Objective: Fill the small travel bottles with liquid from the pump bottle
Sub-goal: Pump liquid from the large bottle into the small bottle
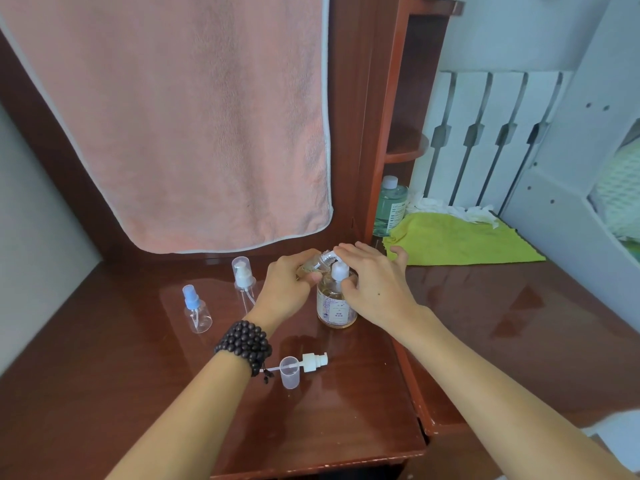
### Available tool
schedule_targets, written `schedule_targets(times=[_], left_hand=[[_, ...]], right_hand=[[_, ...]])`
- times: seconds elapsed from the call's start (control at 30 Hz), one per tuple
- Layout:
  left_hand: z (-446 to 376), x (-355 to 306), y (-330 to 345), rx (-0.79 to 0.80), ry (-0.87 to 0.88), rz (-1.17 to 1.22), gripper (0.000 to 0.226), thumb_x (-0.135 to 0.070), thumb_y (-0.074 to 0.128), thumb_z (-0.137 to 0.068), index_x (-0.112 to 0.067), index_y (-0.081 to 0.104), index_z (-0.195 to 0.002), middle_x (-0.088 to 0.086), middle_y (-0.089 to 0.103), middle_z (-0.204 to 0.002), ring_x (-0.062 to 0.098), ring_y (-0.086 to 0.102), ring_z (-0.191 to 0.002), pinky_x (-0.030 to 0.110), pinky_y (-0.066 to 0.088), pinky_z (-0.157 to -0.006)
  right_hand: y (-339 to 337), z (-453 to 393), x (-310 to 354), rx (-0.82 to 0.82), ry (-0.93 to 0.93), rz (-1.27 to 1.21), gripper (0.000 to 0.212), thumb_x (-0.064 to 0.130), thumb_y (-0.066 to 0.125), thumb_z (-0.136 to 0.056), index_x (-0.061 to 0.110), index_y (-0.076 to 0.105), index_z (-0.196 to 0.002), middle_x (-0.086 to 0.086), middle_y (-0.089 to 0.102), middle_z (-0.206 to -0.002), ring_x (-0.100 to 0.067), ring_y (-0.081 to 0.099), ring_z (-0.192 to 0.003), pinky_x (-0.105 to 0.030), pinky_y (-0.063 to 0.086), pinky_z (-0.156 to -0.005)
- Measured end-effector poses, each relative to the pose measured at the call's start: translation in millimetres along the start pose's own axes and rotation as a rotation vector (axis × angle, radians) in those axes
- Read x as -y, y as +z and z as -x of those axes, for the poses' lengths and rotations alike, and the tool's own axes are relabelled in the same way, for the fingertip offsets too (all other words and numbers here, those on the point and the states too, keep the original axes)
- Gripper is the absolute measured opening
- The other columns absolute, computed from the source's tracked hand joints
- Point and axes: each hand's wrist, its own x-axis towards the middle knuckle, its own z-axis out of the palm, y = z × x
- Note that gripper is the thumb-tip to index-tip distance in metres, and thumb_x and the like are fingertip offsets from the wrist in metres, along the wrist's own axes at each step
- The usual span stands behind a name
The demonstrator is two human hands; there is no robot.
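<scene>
The pump bottle (335, 306) stands on the brown desk (346, 410), amber liquid inside, white pump on top. My left hand (287, 282) grips a small clear travel bottle (317, 264), tilted with its open neck at the pump's nozzle. My right hand (372, 282) lies over the pump head with fingers straight, palm down. A spray travel bottle with a blue top (195, 310) and a taller one with a white pump and clear cap (244, 282) stand to the left. A loose white pump (311, 362) and clear cap (290, 372) lie near the front.
A pink towel (190, 116) hangs behind the desk. A green bottle with a white cap (389, 206) stands in the shelf nook beside a yellow-green cloth (457, 240). White furniture (554, 133) rises on the right.
</scene>
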Motion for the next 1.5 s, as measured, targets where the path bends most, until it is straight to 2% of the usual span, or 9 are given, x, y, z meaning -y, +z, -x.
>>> schedule_targets(times=[0.13,0.47,0.7,0.83,0.93,1.03,1.13,1.33,1.5], left_hand=[[3,4,3,0.016,-0.003,-0.01,0.026,-0.006,0.065,-0.084,-0.026,0.07,-0.099,-0.013,0.06,-0.063,-0.001,0.049,-0.06,0.006,0.034,-0.062],[-2,-1,0,-0.01,0.022,0.025,0.024,-0.01,0.068,-0.086,-0.03,0.07,-0.098,-0.015,0.06,-0.065,0.0,0.048,-0.06,0.01,0.036,-0.063],[0,1,1,-0.002,-0.008,0.017,0.026,-0.006,0.065,-0.083,-0.027,0.07,-0.097,-0.015,0.058,-0.062,0.001,0.047,-0.061,0.007,0.034,-0.062],[3,6,4,0.024,-0.023,0.014,0.025,-0.005,0.064,-0.083,-0.024,0.07,-0.097,-0.007,0.061,-0.065,0.004,0.046,-0.062,0.007,0.035,-0.062],[3,6,5,0.019,-0.027,0.013,0.027,-0.005,0.064,-0.083,-0.026,0.07,-0.098,-0.003,0.066,-0.071,0.003,0.048,-0.064,0.008,0.037,-0.065],[1,2,2,0.017,-0.017,0.015,0.027,-0.009,0.065,-0.084,-0.03,0.069,-0.099,-0.007,0.065,-0.07,0.002,0.049,-0.064,0.014,0.039,-0.067],[-3,-1,-2,0.002,0.001,0.002,0.025,-0.009,0.065,-0.084,-0.03,0.069,-0.098,-0.008,0.063,-0.068,0.001,0.048,-0.062,0.011,0.038,-0.064],[0,-1,-3,0.002,-0.004,-0.013,0.024,-0.007,0.065,-0.083,-0.027,0.07,-0.097,-0.017,0.058,-0.061,0.0,0.048,-0.06,0.007,0.034,-0.061],[3,5,2,0.028,-0.014,-0.033,0.022,-0.009,0.065,-0.084,-0.027,0.069,-0.096,-0.008,0.061,-0.065,0.003,0.047,-0.062,0.013,0.034,-0.063]], right_hand=[[8,3,-1,0.002,0.0,0.001,0.055,0.016,0.056,-0.076,0.027,0.06,-0.13,0.01,0.056,-0.137,-0.014,0.047,-0.132,-0.05,0.011,-0.106],[-7,1,-2,0.046,-0.007,-0.011,0.058,0.019,0.052,-0.08,0.031,0.052,-0.137,0.012,0.047,-0.145,-0.012,0.039,-0.137,-0.052,0.009,-0.109],[0,-2,1,-0.007,-0.021,0.004,0.056,0.018,0.048,-0.076,0.026,0.06,-0.129,0.01,0.057,-0.137,-0.014,0.049,-0.13,-0.055,0.015,-0.105],[6,3,0,-0.001,-0.021,-0.002,0.058,0.018,0.043,-0.073,0.024,0.061,-0.128,0.009,0.058,-0.135,-0.015,0.05,-0.129,-0.054,0.014,-0.105],[7,5,-1,0.01,-0.014,-0.004,0.058,0.019,0.044,-0.074,0.025,0.06,-0.13,0.01,0.057,-0.137,-0.015,0.049,-0.13,-0.053,0.013,-0.106],[-1,2,-1,0.035,-0.009,0.0,0.055,0.019,0.05,-0.08,0.028,0.056,-0.134,0.012,0.052,-0.142,-0.012,0.043,-0.135,-0.051,0.009,-0.107],[-7,-3,0,0.049,-0.021,0.01,0.055,0.02,0.053,-0.082,0.028,0.054,-0.136,0.011,0.049,-0.144,-0.01,0.039,-0.137,-0.051,0.008,-0.109],[2,-1,1,-0.001,-0.013,0.002,0.056,0.019,0.05,-0.078,0.026,0.057,-0.133,0.009,0.053,-0.141,-0.011,0.047,-0.131,-0.048,0.009,-0.106],[12,4,1,-0.022,-0.003,-0.009,0.055,0.016,0.051,-0.075,0.024,0.061,-0.128,0.007,0.058,-0.135,-0.013,0.052,-0.127,-0.05,0.013,-0.105]])
